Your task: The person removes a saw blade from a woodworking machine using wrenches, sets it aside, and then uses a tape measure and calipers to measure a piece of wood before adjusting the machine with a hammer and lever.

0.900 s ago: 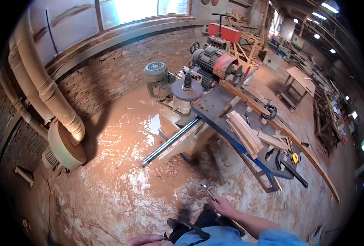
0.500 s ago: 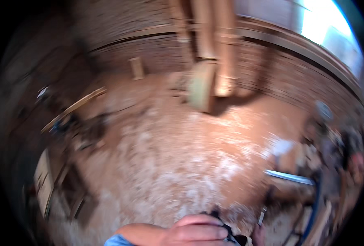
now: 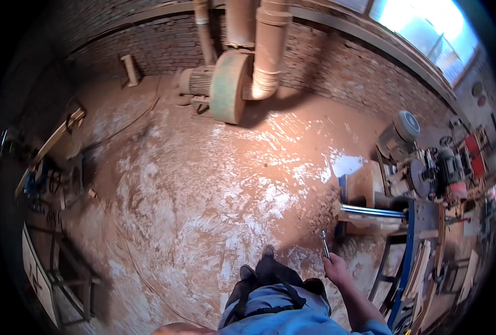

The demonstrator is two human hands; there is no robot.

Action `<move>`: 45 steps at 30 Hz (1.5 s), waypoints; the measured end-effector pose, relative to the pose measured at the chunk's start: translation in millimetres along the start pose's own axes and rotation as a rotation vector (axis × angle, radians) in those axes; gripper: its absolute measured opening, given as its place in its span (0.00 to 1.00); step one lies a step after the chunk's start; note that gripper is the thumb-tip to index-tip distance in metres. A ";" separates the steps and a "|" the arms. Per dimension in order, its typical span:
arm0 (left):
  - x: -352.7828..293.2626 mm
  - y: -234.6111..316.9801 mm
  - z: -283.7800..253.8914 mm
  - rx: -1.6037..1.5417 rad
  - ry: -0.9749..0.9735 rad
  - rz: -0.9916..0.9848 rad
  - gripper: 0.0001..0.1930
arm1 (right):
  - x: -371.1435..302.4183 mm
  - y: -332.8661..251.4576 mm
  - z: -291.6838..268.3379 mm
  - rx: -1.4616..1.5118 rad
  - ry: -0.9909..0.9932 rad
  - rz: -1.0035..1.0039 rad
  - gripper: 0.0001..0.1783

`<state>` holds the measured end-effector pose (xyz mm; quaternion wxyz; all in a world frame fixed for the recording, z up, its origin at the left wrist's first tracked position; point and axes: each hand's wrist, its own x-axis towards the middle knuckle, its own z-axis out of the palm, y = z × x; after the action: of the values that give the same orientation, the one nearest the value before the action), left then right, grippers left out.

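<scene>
Out to the right of my body, my right hand is closed around the handle of a slim, shiny metal wrench. Its small rounded head points away from me, over the dusty floor. The exact type of wrench is too small to make out. Of my left arm only a strip of bare skin shows at the lower edge. The left hand itself lies outside the picture.
A dust-covered blower with thick pipes stands against the brick wall. On the right is a machine with a circular blade, metal rails and a blue frame. Wooden stands line the left. A cable crosses the floor.
My view has swung and steadied. The left hand, earlier in front of my body by a dark item, has dropped out of view. My right hand with the wrench now shows fully, held outward.
</scene>
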<state>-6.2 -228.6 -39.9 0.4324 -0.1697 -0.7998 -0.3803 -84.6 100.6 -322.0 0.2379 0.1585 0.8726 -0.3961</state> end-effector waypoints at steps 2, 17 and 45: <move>14.1 -23.2 8.6 -0.070 -0.054 0.057 0.11 | 9.7 13.9 10.1 0.010 0.015 -0.005 0.13; 120.6 -242.1 192.4 -0.133 -0.152 -0.043 0.10 | 121.5 -36.7 -13.8 0.178 0.326 0.112 0.14; 356.3 -335.7 755.5 -0.715 -0.931 -0.003 0.09 | 251.3 -103.3 -39.9 0.709 1.130 0.751 0.11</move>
<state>-835.2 102.1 -156.9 -0.0490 -0.4531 -0.7278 -0.5125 -354.5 87.7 -371.4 -0.1908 0.6897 0.5699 -0.4039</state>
